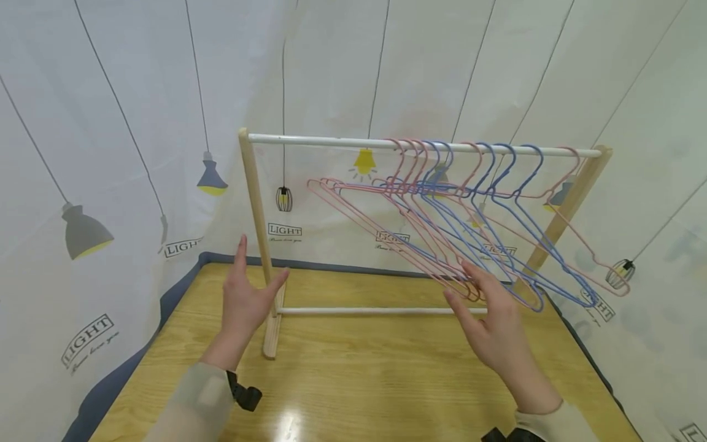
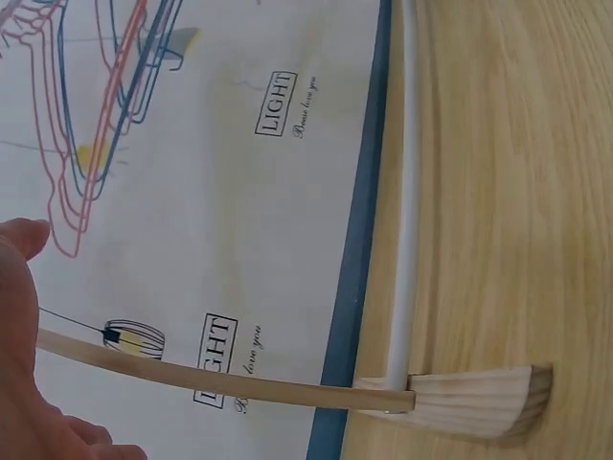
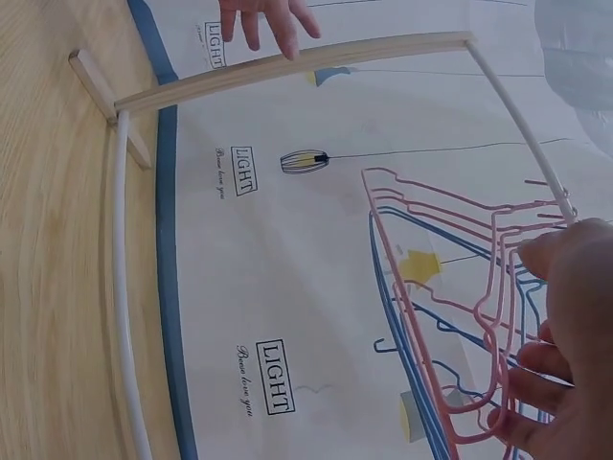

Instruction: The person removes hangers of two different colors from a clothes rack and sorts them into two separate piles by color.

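**Two hands at a small hanger rack**

A small wooden rack is stood on a yellow wood table. A white bar is set across the top of the rack, and a bunch of pink and blue wire hangers is hung on it, toward the right end. The hangers are tilted, with their low ends swung toward the front.

The left hand is held up by the left post of the rack. Its fingers are kept straight and spread, and the thumb is laid against the post. Nothing is held in it.

The right hand is put at the low ends of the pink hangers. Its fingers are bent round the pink wires, as seen in the right wrist view, so the wires are gripped lightly.

A thin white rod is run low between the two feet of the rack. A white curtain with lamp pictures is hung behind the table.
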The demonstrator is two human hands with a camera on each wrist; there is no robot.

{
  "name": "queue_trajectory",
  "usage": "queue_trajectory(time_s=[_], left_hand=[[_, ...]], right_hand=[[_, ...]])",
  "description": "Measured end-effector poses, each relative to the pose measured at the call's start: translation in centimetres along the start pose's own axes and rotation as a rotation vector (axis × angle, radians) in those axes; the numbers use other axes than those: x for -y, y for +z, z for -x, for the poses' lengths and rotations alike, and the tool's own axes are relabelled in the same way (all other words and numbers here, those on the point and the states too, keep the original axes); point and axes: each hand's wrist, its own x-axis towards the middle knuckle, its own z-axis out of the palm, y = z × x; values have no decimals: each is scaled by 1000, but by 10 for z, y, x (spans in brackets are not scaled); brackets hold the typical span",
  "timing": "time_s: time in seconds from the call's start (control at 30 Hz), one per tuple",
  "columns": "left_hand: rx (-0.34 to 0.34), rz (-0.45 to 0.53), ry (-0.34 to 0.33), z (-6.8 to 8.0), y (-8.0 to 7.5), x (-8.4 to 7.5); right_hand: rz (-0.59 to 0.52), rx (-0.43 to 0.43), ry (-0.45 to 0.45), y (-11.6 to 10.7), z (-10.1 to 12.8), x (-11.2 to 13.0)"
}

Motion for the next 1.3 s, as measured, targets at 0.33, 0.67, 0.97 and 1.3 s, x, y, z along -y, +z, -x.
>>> queue_trajectory(time_s=[0.33, 0.67, 0.97, 1.3], left_hand=[[-38, 74, -26, -12, 16, 8], [-75, 80, -8, -22, 24, 14], [-103, 24, 63, -23, 29, 16], [-74, -4, 88, -22, 28, 17]], right_hand=[[50, -75, 11, 12, -6, -2], [105, -114, -107, 18, -11, -4], [-40, -110, -14, 24, -10, -5], [-381, -31, 335, 32, -2, -4]])
